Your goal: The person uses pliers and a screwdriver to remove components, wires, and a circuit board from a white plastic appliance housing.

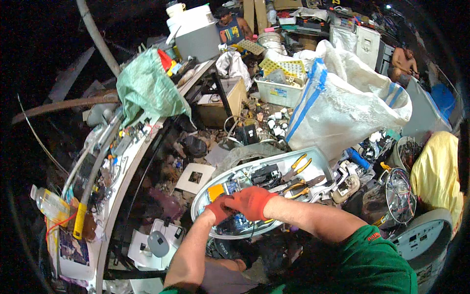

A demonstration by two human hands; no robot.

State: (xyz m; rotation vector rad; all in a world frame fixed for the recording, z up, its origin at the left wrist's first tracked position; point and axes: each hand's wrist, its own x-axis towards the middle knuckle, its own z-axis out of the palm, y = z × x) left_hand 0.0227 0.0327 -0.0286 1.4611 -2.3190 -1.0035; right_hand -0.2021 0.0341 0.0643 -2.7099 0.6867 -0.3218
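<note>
My left hand (220, 210) and my right hand (253, 202), both in red gloves, meet over the near left part of a pale oval tub (320, 156). Their fingers are curled in and pressed together; what they hold, if anything, is hidden. Blue circuit boards (233, 185) lie just beyond and beneath them, beside a flat orange piece (216, 191). Farther right in the tub rest yellow-handled pliers (296, 169), another pair of pliers with orange-and-black handles (293, 188), and a black plastic part (265, 174).
A large white woven sack (342, 110) with blue stripes stands beyond the tub. To the left runs a cluttered bench (115, 196) with a yellow-handled tool (80, 223). Electronic scrap and a round bin (426, 235) lie right. Two people (232, 32) sit farther back.
</note>
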